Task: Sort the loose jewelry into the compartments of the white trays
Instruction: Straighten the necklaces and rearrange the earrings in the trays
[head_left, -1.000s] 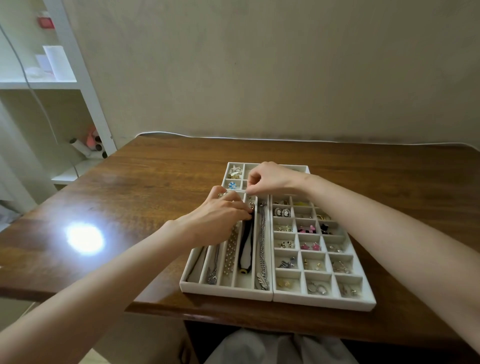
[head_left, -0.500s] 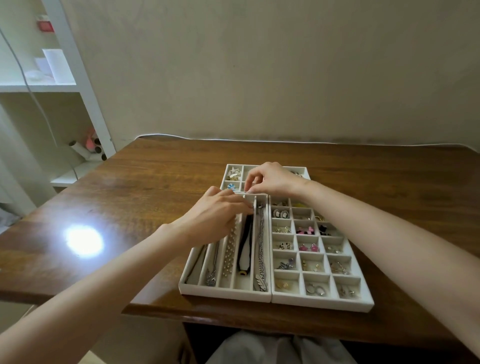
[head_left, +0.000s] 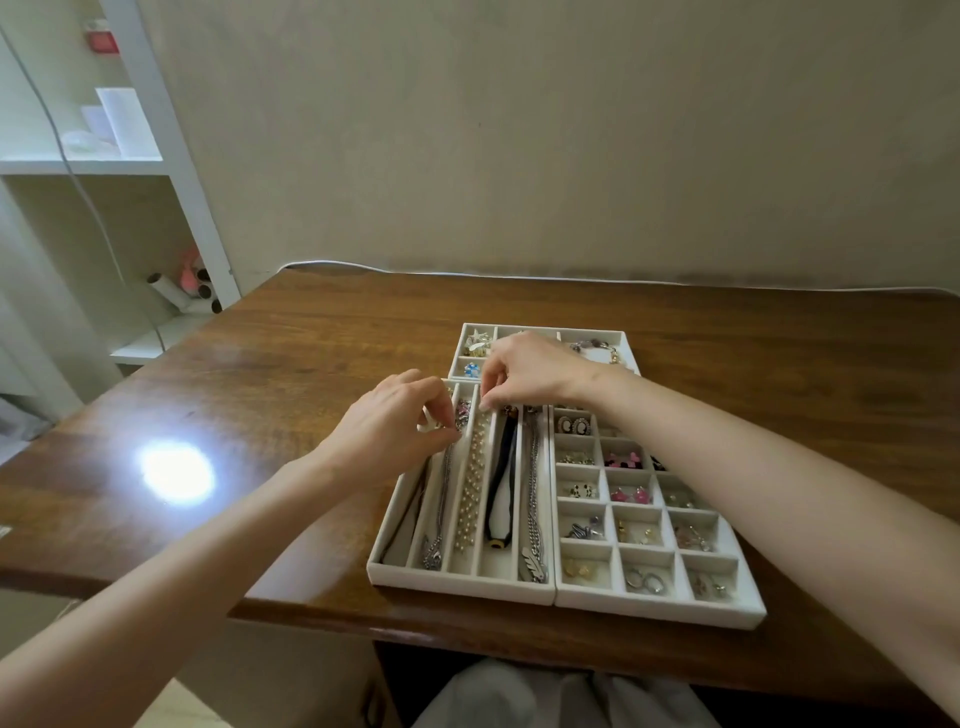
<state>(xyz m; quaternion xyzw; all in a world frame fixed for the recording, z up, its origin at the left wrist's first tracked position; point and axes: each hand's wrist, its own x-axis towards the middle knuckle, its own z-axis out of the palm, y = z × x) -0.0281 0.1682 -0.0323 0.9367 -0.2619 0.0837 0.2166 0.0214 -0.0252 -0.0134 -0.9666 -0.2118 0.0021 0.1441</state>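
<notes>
So, three white trays on my wooden table (head_left: 311, 374), all touching each other. At about 6 o'clock sits the long-slot tray (head_left: 457, 579) with five narrow channels running away from me. Going left to right: a thin dark cord (head_left: 410, 512), a silver chain (head_left: 441, 499), a pearl strand (head_left: 474, 483), a black-and-white necklace (head_left: 503, 493) and a chunky silver chain with a feather pendant (head_left: 532, 519). Right beside it, around 4 o'clock, the grid tray (head_left: 660, 605) holds small pieces, mostly earrings: cameo studs (head_left: 571, 425), pink bow ones (head_left: 621, 460), silver hoops (head_left: 644, 578), gold bits (head_left: 577, 569). Up at 12 o'clock the small tray (head_left: 540, 331) has a star piece (head_left: 477, 340), a blue bead thing (head_left: 471, 370) and a beaded bracelet (head_left: 597, 347).

My left hand (head_left: 392, 426) is curled over the far end of the two leftmost slots, fingers pinched together near the top of the silver chain; can't tell if it's actually got hold of anything. My right hand (head_left: 524, 371) hovers over the far end of the pearl slot, thumb and forefinger pinching the top end of the pearl strand, which lies straight down its channel, cream-coloured and bunched a bit.
</notes>
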